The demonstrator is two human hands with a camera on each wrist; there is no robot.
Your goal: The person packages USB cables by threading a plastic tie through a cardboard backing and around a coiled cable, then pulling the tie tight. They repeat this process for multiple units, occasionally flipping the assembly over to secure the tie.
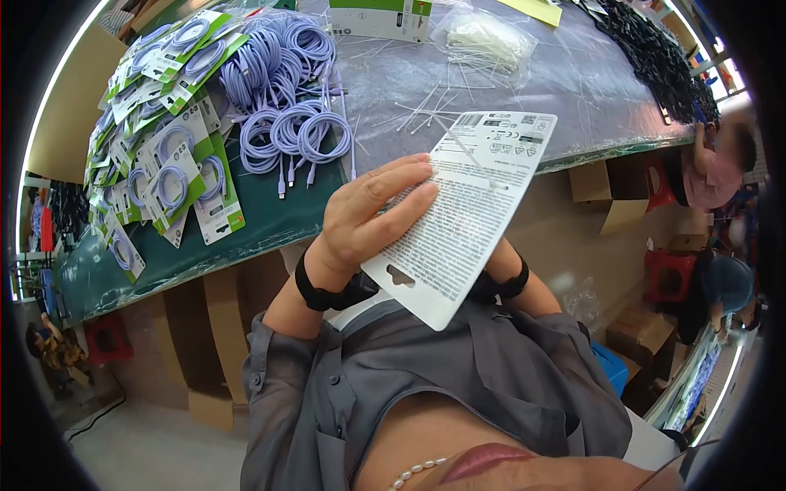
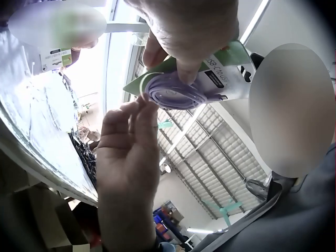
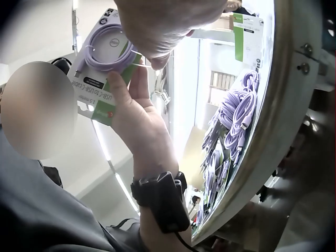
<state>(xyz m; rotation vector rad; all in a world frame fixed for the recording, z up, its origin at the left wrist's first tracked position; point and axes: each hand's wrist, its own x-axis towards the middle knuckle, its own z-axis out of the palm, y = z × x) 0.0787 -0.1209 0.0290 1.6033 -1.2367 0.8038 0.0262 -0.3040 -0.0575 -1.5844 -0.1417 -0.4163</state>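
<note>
My left hand grips a white-and-green cable package card along one side, fingers flat over its printed back. In the left wrist view, a coiled lilac USB-C cable lies against the card's front, with the left thumb pressed on it. A thin white cable tie loops at the coil's edge. My right hand pinches the tie between thumb and fingertips; from the head view this hand is mostly hidden behind the card. In the right wrist view, the tie's strands run from card to right fingertips.
On the table's left are piled finished cable cards beside loose lilac cable coils. Loose cable ties and a bag of ties lie beyond the hands. Black cables cover the far right. Cardboard boxes stand below the table edge.
</note>
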